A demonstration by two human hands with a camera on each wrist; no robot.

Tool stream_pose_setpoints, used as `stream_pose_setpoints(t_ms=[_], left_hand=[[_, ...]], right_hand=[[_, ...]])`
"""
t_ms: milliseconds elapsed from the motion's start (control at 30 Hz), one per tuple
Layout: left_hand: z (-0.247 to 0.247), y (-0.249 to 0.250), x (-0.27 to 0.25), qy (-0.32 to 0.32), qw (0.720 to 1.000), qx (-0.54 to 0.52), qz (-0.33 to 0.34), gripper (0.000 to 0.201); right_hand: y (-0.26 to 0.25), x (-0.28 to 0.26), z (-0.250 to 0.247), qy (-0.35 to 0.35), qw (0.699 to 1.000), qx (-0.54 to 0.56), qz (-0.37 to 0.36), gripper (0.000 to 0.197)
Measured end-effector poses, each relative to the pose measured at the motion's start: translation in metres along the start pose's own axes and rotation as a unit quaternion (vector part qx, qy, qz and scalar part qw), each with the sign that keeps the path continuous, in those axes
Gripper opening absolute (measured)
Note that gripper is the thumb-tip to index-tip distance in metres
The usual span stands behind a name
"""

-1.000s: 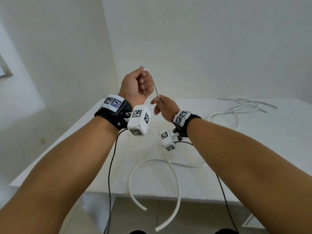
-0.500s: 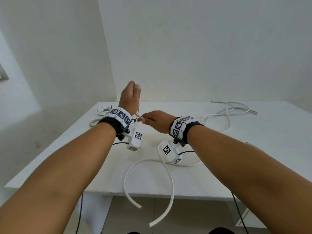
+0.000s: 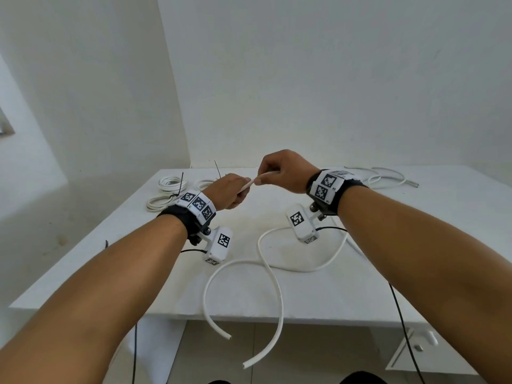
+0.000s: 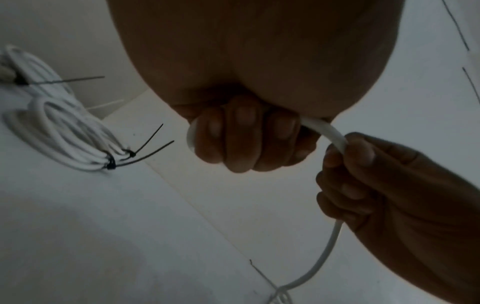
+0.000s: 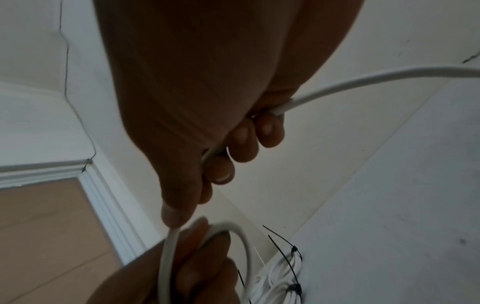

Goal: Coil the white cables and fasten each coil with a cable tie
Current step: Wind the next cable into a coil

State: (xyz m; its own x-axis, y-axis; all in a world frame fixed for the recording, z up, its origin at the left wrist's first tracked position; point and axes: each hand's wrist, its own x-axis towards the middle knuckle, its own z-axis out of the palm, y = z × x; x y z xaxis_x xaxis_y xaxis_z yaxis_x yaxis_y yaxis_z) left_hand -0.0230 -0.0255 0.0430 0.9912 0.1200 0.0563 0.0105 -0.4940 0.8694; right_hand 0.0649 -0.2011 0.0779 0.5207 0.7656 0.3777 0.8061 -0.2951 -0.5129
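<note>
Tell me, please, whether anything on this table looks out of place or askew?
Mildly, yes. The white cable held by the left hand and right hand sprawls uncoiled, both cut ends hanging past the table front edge. The tied coils have long untrimmed tie tails. Nothing looks damaged.

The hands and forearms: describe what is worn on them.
Bare forearms, no sleeves. Each wrist has a black strap topped with white tiles of black square markers. A white camera box hangs under the left wrist, another under the right; thin black cables trail down.
</note>
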Motion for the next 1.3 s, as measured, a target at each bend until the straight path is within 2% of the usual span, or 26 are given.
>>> stream_pose_setpoints(t_ms=[167, 300, 400, 533, 600, 633, 700, 800, 900, 1033, 1167, 1300], left_hand=[[0.014, 0.007, -0.008, -0.045, 0.985, -0.167, 0.002, 0.049], [0.021, 0.018, -0.012, -0.032, 0.961, -0.273, 0.031, 0.05], [0.025, 0.031, -0.012, -0.007, 0.928, -0.368, 0.058, 0.047], [0.025, 0.044, -0.007, 0.004, 0.879, -0.465, 0.104, 0.043], [0.022, 0.047, -0.003, 0.011, 0.869, -0.479, 0.125, 0.038], [0.021, 0.048, 0.0, 0.024, 0.871, -0.472, 0.136, 0.035], [0.023, 0.047, 0.005, 0.063, 0.886, -0.435, 0.149, 0.029], [0.029, 0.039, 0.012, 0.122, 0.914, -0.356, 0.152, 0.031], [0.031, 0.03, 0.018, 0.172, 0.928, -0.295, 0.147, 0.03], [0.031, 0.022, 0.023, 0.232, 0.952, -0.136, 0.143, 0.027], [0.021, 0.015, 0.032, 0.243, 0.953, 0.072, 0.164, 0.022], [0.013, 0.009, 0.036, 0.183, 0.944, 0.254, 0.102, 0.027]], right_hand=[[0.009, -0.004, -0.014, 0.041, 0.998, 0.043, 0.007, 0.014], [0.015, -0.008, -0.008, 0.075, 0.99, 0.114, 0.026, 0.018], [0.019, -0.011, 0.004, 0.1, 0.985, 0.14, 0.033, 0.04], [0.022, -0.016, 0.015, 0.091, 0.987, 0.128, 0.043, 0.033], [0.021, -0.02, 0.023, 0.069, 0.992, 0.094, 0.045, 0.039], [0.022, -0.022, 0.028, 0.053, 0.995, 0.072, 0.044, 0.04], [0.023, -0.024, 0.037, 0.024, 0.998, 0.048, 0.045, 0.028], [0.018, -0.022, 0.045, -0.014, 0.999, 0.012, 0.041, 0.021], [0.009, -0.021, 0.047, -0.05, 0.997, -0.039, 0.047, 0.026], [0.006, -0.02, 0.044, -0.064, 0.993, -0.085, 0.053, 0.028], [0.008, -0.019, 0.04, -0.052, 0.991, -0.112, 0.055, 0.021], [0.018, -0.019, 0.032, -0.037, 0.991, -0.113, 0.062, 0.018]])
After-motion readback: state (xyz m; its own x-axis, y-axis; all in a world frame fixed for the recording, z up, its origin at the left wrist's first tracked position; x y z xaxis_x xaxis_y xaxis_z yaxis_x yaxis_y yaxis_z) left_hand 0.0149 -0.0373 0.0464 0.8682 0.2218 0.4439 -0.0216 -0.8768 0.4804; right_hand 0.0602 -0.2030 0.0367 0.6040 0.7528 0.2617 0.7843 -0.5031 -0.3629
